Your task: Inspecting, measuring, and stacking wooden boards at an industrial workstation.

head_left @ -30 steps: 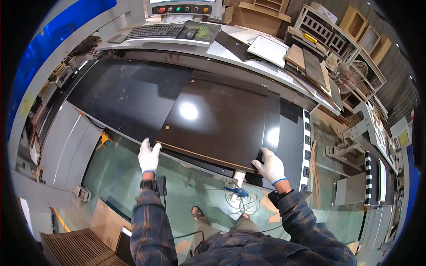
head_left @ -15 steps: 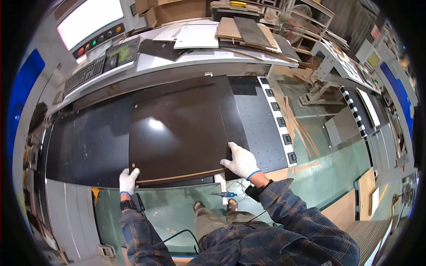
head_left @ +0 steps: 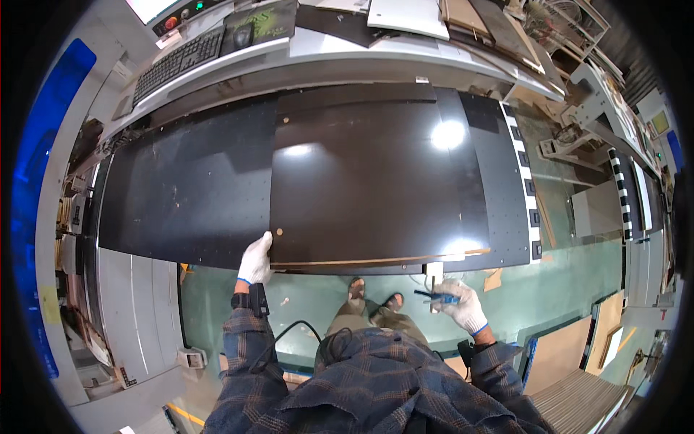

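A large dark brown panel (head_left: 369,181) lies on the black machine bed (head_left: 181,188), a pale raw edge along its front and small round holes by its left side. At the panel's front left corner is my left hand (head_left: 256,260), in a white glove, fingers closed against the edge; the fingertips are partly hidden. My right hand (head_left: 466,309), gloved too, is below the bed's front edge. It closes round a blue air blow gun (head_left: 447,298) with a dark nozzle pointing left.
Behind the bed runs a ledge with a keyboard (head_left: 181,61), a mouse (head_left: 243,35) and loose boards (head_left: 408,16). A black-and-white strip (head_left: 522,173) edges the bed's right end. Stacked brown boards (head_left: 578,398) stand at lower right. My feet (head_left: 356,288) are on the green floor.
My right hand has left the panel's right front and gone down to the blow gun, taking hold of it. My left hand stays at the panel's corner. The view has shifted.
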### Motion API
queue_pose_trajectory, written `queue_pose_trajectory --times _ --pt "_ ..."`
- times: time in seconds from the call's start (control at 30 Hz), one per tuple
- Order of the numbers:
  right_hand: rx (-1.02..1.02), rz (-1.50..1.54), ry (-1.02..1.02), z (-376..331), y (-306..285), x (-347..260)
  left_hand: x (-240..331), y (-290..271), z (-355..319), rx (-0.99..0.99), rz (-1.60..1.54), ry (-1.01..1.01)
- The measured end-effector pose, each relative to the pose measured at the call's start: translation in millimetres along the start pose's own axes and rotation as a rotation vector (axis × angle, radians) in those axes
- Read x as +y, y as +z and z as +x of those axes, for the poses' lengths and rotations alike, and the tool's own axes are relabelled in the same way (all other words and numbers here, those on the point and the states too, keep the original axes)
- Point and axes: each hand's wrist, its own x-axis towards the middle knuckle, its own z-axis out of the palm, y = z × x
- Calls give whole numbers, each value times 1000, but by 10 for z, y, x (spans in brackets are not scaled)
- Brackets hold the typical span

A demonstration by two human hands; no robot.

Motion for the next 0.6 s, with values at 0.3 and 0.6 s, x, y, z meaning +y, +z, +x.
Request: queue_pose_trajectory --times 0.3,0.6 --pt "489 906 -310 -207 -664 -949 47 -96 44 -80 -56 25" --pt "-190 -907 -310 879 391 -2790 630 -288 352 -141 -202 -127"
